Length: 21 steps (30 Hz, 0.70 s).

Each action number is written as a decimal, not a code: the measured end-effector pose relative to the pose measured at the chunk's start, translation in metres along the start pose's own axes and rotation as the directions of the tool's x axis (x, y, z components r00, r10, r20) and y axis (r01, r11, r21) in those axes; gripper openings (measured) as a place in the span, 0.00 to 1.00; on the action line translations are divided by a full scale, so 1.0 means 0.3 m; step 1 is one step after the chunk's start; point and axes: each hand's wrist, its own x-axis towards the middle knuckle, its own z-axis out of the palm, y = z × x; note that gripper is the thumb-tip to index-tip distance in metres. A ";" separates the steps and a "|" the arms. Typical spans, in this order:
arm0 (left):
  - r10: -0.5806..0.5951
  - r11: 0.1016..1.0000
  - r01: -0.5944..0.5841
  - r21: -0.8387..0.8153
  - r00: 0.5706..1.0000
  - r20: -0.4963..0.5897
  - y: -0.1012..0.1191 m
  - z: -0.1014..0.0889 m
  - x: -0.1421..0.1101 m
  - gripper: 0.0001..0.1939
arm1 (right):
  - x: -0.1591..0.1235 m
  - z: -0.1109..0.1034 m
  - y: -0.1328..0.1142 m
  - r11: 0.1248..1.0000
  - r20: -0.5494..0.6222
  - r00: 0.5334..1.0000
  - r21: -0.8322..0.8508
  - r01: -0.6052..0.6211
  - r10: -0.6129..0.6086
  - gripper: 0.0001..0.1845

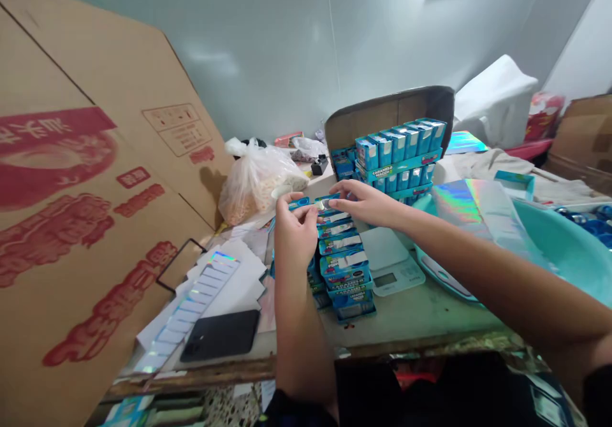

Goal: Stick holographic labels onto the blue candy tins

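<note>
A row of small blue boxes (pixel 340 243) with whitish strips across their tops stands in stacked blue display trays (pixel 351 287) in front of me. My left hand (pixel 297 229) is at the far left end of the row, thumb and fingers pinched together; what is between them, if anything, is too small to tell. Across from it, my right hand (pixel 361 202) reaches over the far boxes, fingers stretched and apart, fingertips touching a box top with a shiny strip. Part of the far boxes is hidden behind both hands.
More blue boxes (pixel 399 146) stand stacked in an open carton (pixel 342 124) behind. A kitchen scale (pixel 399 277), a turquoise basin (pixel 564 239) and holographic sheets are on the right. Left are a black phone (pixel 221 336), a sticker strip (pixel 191 312), a plastic bag (pixel 261 181) and a large cardboard box (pixel 119 178).
</note>
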 end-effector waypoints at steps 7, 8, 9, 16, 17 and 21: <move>0.034 0.999 -0.033 0.039 0.998 -0.047 0.000 0.009 -0.009 0.13 | 0.029 0.011 0.064 0.946 0.115 0.993 0.321 -0.037 0.000 0.14; 0.034 0.998 -0.032 0.045 0.998 -0.046 0.001 0.014 -0.011 0.13 | 0.028 0.003 0.064 0.940 0.124 0.992 0.340 -0.044 0.002 0.13; 0.036 0.998 -0.034 0.050 0.998 -0.051 0.001 0.019 -0.013 0.14 | 0.027 -0.006 0.063 0.936 0.141 0.990 0.347 -0.052 0.003 0.12; -0.033 0.996 0.023 0.081 0.992 0.122 0.125 0.000 0.068 0.18 | 0.021 -0.054 0.041 0.834 0.125 0.992 0.547 -0.067 -0.002 0.14; -0.049 0.993 0.032 0.111 0.986 0.157 0.164 -0.001 0.103 0.19 | 0.023 -0.054 0.041 0.805 0.135 0.990 0.585 -0.101 0.026 0.16; -0.058 0.977 0.027 0.210 0.988 0.141 0.274 0.040 0.260 0.18 | 0.036 -0.036 0.061 0.690 0.237 0.959 0.668 -0.279 0.159 0.16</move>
